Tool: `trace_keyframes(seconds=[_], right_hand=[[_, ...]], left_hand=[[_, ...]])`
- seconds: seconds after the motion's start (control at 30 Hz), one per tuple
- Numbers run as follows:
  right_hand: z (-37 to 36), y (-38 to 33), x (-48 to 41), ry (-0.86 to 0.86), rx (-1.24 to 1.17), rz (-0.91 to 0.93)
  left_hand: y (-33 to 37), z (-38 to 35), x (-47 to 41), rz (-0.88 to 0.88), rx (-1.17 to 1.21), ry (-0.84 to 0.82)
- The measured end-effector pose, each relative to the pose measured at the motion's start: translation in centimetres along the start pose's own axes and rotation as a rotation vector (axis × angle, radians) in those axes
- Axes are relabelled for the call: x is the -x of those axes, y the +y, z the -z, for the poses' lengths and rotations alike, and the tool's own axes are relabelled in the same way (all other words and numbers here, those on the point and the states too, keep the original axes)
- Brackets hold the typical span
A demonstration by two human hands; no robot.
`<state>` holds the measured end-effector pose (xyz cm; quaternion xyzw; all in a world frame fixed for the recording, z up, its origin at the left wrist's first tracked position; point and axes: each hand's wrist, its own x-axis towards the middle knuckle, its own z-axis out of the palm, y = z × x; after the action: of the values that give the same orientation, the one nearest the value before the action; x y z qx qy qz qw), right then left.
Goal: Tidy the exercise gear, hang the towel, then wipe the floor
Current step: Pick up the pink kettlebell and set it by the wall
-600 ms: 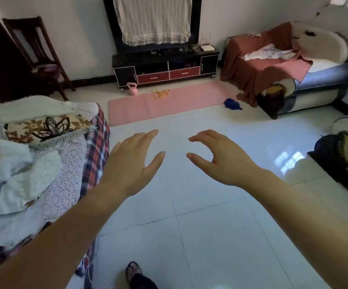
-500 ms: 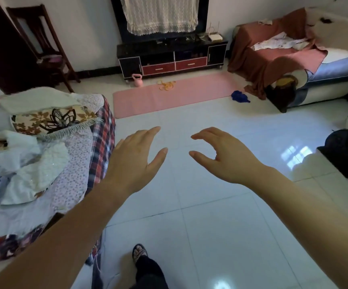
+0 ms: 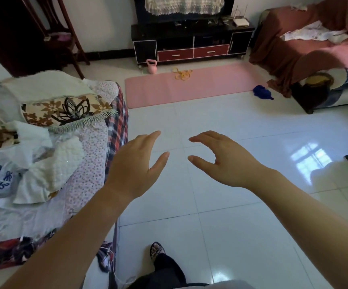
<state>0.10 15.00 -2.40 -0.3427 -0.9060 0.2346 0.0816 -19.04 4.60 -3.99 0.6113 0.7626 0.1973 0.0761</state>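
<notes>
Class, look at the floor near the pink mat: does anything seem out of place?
Yes. A yellow band lies tangled on the mat, a blue cloth is crumpled on the tiles beside it, and a pink kettlebell sits at its far corner.

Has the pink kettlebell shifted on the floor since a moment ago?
No. The pink kettlebell sits as before at the yoga mat's far left corner, below the TV stand's left end; only the camera moved.
</notes>
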Motion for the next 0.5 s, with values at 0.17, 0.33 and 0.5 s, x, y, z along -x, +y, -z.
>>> trace_keyframes(seconds=[0.17, 0.33, 0.5], right_hand=[[-2.1, -3.0, -6.2, -0.035, -0.074, -0.015], [-3.6, -4.5, -10.8, -0.060, -0.101, -0.002], [-4.3, -4.9, -16.4, -0.125, 0.005, 0.061]], left_hand=[[-6.1, 1.8, -1.4, 0.120, 0.088, -0.043], [-10.7, 3.1, -2.7, 0.183, 0.088, -0.065], [-13.9, 3.8, -6.1, 0.212, 0.107, -0.065]])
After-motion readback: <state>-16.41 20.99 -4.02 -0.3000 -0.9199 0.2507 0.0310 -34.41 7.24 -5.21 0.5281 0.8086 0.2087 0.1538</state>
